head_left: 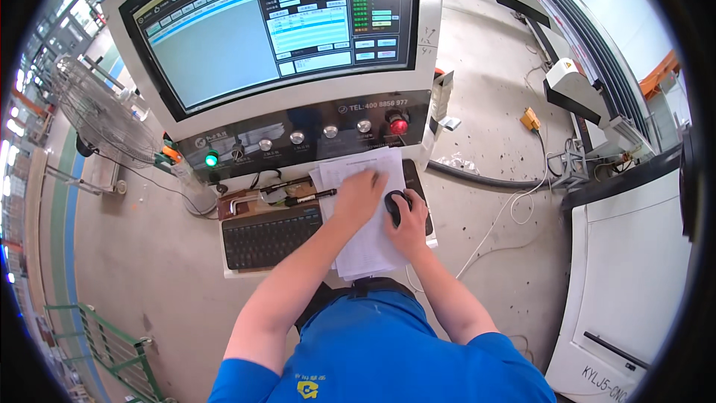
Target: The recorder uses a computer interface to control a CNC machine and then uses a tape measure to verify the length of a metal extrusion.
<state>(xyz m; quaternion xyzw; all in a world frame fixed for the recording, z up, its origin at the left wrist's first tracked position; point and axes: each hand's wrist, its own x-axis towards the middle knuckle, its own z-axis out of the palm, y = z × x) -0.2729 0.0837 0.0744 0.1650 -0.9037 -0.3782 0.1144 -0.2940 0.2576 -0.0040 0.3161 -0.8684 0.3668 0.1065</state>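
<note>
My right hand [408, 225] is closed over a black computer mouse [393, 207] resting on the right side of the printed sheets. To its left, my left hand [361, 195] is over the upper part of the white paper sheets [365, 250]; its fingers are smeared by motion, so their grip is unclear. The sheets overlap the right end of a black keyboard [272, 240] on the console's shelf. Black pens [311, 198] lie just left of my left hand, above the keyboard.
Above the shelf is a panel with a green lit button [212, 158], several silver knobs and a red stop button [399, 125], below a large monitor [253, 30]. A wire-cage fan [104, 104] stands left. Cables [485, 242] cross the floor by a white machine cabinet [626, 283].
</note>
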